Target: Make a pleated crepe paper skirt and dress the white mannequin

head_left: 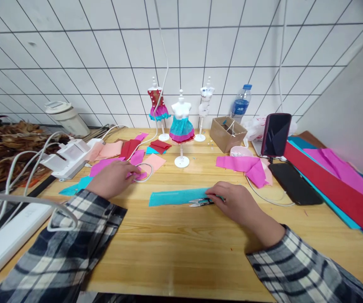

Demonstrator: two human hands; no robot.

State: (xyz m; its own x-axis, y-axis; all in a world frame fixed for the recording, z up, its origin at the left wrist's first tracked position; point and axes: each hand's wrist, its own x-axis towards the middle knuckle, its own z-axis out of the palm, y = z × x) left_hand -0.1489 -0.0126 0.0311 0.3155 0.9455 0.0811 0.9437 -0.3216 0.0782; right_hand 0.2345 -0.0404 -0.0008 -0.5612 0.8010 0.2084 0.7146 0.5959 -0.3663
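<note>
A blue crepe-like strip (175,198) lies flat across the middle of the table. At its right end, the fingertips of my right hand (233,200) are closed on the edge. Small thread snips (198,203) lie over the strip's lower edge, blades pointing left; their handle runs under my right hand, and I cannot tell whether it is gripped. My left hand (115,179) is at the magenta scraps (137,157), beside a white cable loop (150,170). Its fingers are bent together; whatever they hold is hidden.
Three small white dress forms stand at the back; the front one (181,110) wears a blue and magenta skirt. A cardboard box (227,134), bottle (241,103) and phones (276,134) are to the right, near long coloured sheets (342,185). Cables and a power strip (70,162) occupy the left.
</note>
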